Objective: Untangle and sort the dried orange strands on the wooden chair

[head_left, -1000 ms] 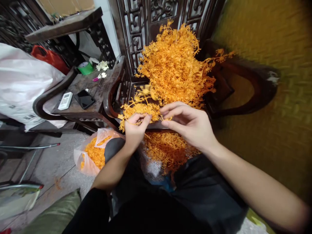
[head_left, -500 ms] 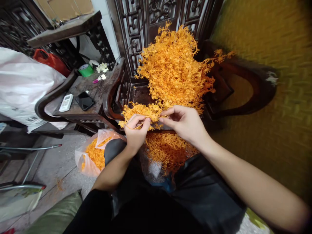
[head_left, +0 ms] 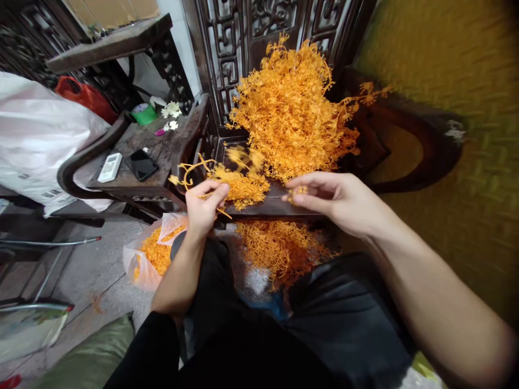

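Observation:
A branching orange plastic stem [head_left: 205, 163] is pinched in my left hand [head_left: 203, 206], its tips fanning out to the left and upward, partly blurred. My right hand [head_left: 334, 202], apart from the left, holds small orange pieces [head_left: 299, 193] between thumb and fingers. Between the hands, near the seat's front edge, lies a low heap of small orange bits [head_left: 246, 190]. A large pile of orange artificial sprigs [head_left: 294, 111] rises behind it on the dark wooden chair seat [head_left: 279, 207]. Below the seat, between my knees, is a mass of thin orange stems [head_left: 279, 248].
A pinkish plastic bag [head_left: 132, 262] with orange pieces stands on the floor at left. The side table [head_left: 121, 132] carries a phone [head_left: 141, 164], a white remote [head_left: 109, 167] and green tape [head_left: 144, 113]. A curved armrest [head_left: 441, 146] borders the seat at right.
My hands were close together over the low heap and have moved apart. The left went left with the stem; the right went right with small orange pieces in its fingers.

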The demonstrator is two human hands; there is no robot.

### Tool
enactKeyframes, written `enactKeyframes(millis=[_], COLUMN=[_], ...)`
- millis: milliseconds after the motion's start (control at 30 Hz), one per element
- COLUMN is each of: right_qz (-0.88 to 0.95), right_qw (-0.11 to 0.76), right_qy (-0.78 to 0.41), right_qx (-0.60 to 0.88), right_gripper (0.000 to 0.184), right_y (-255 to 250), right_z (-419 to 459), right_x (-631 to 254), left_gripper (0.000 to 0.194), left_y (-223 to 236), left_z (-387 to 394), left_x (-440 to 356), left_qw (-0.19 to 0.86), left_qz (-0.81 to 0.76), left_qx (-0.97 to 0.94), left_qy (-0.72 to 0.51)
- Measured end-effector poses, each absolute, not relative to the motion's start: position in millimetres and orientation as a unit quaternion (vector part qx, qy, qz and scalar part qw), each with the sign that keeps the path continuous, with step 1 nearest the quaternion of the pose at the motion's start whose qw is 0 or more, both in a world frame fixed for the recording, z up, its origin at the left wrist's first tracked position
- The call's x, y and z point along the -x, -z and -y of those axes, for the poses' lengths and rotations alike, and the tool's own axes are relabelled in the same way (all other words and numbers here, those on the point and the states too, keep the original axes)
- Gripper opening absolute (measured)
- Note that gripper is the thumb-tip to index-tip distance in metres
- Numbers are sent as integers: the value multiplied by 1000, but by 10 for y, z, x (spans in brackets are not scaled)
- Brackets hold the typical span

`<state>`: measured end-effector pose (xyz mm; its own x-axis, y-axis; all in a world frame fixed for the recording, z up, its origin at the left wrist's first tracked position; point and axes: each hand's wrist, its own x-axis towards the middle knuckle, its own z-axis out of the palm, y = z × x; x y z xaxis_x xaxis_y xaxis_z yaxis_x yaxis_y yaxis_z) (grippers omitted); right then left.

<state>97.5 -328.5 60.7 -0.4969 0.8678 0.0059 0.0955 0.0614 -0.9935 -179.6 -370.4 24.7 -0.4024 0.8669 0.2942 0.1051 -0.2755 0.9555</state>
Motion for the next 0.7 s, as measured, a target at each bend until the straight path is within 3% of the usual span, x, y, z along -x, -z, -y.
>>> enactKeyframes(millis=[100,200,267,333,433,567,700], right_qz=[531,487,492,539,693,824,814], right_qw=[402,444,447,410,287,116,130], right_qy=[-669,-683,-677,-659,-578,-472,-500], right_qx=[330,314,316,328,323,293,265], right_gripper=[23,8,7,24,44,42,31], right_y=[-575,-517,-499,-516,-581,-578,-440], right_z=[3215,3159,3140,3142,3168,3200,3203], right_x=[-988,-970,-973,-985,-990,-914,-808], left_gripper=[27,23,20,19,16,16,21], left_y=[-197,-209,-258,-313,-350,-308,-295], left_z=[3805,3867,3874,3867,3853,3836,3818], left_x=[1660,1580,1575,1578,1560,1522,1541], left_qw=[342,352,367,395,428,416,432], left_qz=[-515,-515,-504,-473,-419,-404,-425], left_qx=[-512,-547,-592,-651,-732,-772,-758], left_qy=[-596,-558,-510,-443,-324,-261,-241])
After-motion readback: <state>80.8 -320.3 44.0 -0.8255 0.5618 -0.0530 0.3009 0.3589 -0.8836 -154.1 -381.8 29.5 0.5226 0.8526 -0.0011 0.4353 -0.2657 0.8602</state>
